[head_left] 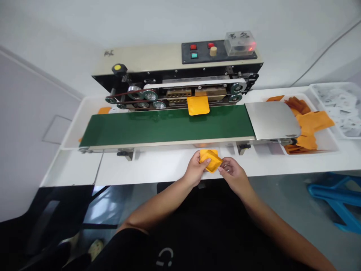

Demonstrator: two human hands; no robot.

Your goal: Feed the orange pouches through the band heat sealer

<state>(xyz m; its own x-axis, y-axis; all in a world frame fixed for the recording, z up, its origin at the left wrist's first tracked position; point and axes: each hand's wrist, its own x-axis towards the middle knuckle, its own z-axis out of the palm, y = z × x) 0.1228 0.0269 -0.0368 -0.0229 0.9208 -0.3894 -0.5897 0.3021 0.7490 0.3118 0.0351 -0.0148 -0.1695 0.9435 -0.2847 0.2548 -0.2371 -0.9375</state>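
Just in front of the green conveyor, above the white table, my left hand point(196, 168) grips a small orange pouch point(212, 162), its thumb lying across the face. Another orange edge shows behind this pouch, so there may be two pieces or one folded over. My right hand point(232, 173) pinches the pouch's right corner between thumb and fingers. A second orange pouch point(198, 105) hangs from the band sealer point(180, 90), its upper edge in the sealing track and its lower part over the green belt point(169, 128).
At right, a metal plate point(272, 120) extends the belt beside a white bin point(332, 146) of orange pouches. Another bin point(349, 131) holds small white packets. Behind the belt's left end stands a white bin point(73, 130). A blue stool point(332, 195) is on the floor at right.
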